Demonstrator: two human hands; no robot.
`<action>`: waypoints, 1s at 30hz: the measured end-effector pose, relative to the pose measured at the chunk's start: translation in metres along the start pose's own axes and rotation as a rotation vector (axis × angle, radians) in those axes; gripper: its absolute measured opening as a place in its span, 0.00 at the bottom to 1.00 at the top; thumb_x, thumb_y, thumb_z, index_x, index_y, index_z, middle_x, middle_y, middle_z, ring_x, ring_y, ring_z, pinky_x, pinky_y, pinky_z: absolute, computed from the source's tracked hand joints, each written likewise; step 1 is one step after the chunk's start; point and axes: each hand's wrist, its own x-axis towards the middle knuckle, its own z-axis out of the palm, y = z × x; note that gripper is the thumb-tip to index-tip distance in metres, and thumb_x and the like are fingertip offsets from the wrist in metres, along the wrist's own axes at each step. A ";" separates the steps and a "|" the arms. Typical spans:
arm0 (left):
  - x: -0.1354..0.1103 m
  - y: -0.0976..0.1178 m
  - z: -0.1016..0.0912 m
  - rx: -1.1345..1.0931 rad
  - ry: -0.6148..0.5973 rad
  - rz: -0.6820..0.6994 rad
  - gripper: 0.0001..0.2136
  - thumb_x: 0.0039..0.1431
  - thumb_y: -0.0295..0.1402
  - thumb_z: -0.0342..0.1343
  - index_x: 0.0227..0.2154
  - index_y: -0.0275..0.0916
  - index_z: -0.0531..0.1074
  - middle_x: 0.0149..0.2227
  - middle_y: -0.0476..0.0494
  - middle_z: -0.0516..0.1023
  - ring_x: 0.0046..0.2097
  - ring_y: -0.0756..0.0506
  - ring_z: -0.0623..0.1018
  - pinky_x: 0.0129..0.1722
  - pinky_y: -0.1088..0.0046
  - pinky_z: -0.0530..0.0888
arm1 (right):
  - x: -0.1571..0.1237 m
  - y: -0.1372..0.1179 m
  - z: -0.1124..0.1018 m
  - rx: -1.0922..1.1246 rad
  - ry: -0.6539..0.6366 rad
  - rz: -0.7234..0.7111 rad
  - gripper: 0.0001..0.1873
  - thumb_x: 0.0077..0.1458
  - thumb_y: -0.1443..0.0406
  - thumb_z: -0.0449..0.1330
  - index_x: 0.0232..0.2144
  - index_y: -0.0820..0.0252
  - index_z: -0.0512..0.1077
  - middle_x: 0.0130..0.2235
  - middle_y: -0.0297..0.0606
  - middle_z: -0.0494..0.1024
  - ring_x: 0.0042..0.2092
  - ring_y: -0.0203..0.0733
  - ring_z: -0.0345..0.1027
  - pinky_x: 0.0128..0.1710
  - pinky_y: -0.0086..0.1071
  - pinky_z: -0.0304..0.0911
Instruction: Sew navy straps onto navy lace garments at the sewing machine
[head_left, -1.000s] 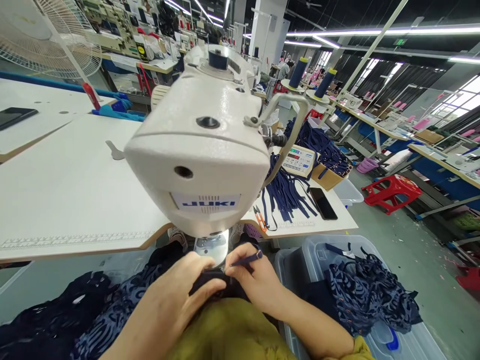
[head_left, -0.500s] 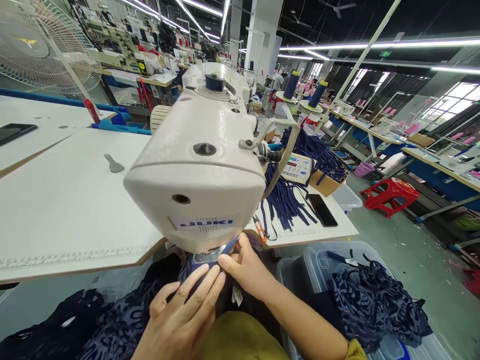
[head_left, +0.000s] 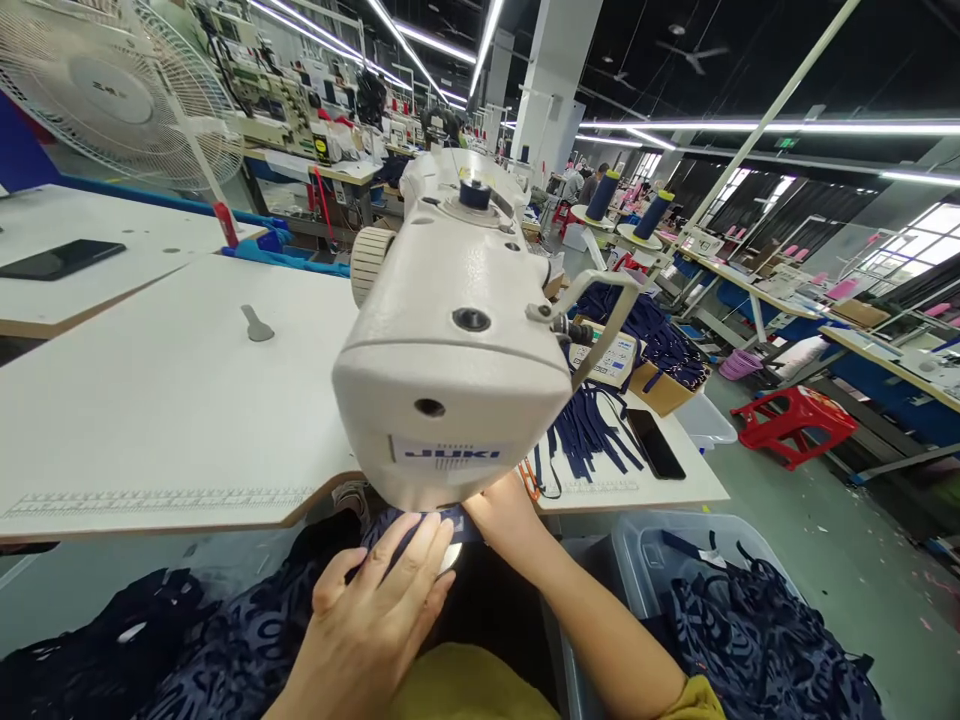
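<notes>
A white sewing machine (head_left: pixel 454 400) marked JUKI stands in front of me, its head hiding the needle area. Navy fabric (head_left: pixel 466 526) lies under the head. My left hand (head_left: pixel 382 600) rests on it with fingers stretched out flat and the thumb apart. At the fabric's right edge is my right hand (head_left: pixel 508 522), closed on it, its fingertips mostly hidden beneath the machine head. A small white patch (head_left: pixel 450 558) shows beside my left fingertips. Patterned navy garments (head_left: pixel 247 635) hang at lower left.
On the right lie navy straps (head_left: pixel 589 435), orange-handled snips (head_left: pixel 529 478) and a phone (head_left: pixel 655 443). A clear bin (head_left: pixel 630 560) holds more garments. A flat grey metal piece (head_left: pixel 257 324) lies on the white table (head_left: pixel 180 400). A red stool (head_left: pixel 795 422) stands on the floor.
My view has shifted, so the machine appears further right. My right hand has gone further under the machine head, hiding its fingertips. My left hand stays flat on the fabric.
</notes>
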 end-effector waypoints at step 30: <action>0.015 0.014 -0.003 -0.011 0.135 -0.136 0.12 0.61 0.35 0.52 0.46 0.42 0.73 0.45 0.52 0.79 0.44 0.45 0.76 0.41 0.65 0.61 | 0.004 0.007 0.010 -0.129 -0.034 0.018 0.11 0.59 0.66 0.50 0.35 0.58 0.73 0.29 0.38 0.74 0.32 0.42 0.67 0.32 0.32 0.59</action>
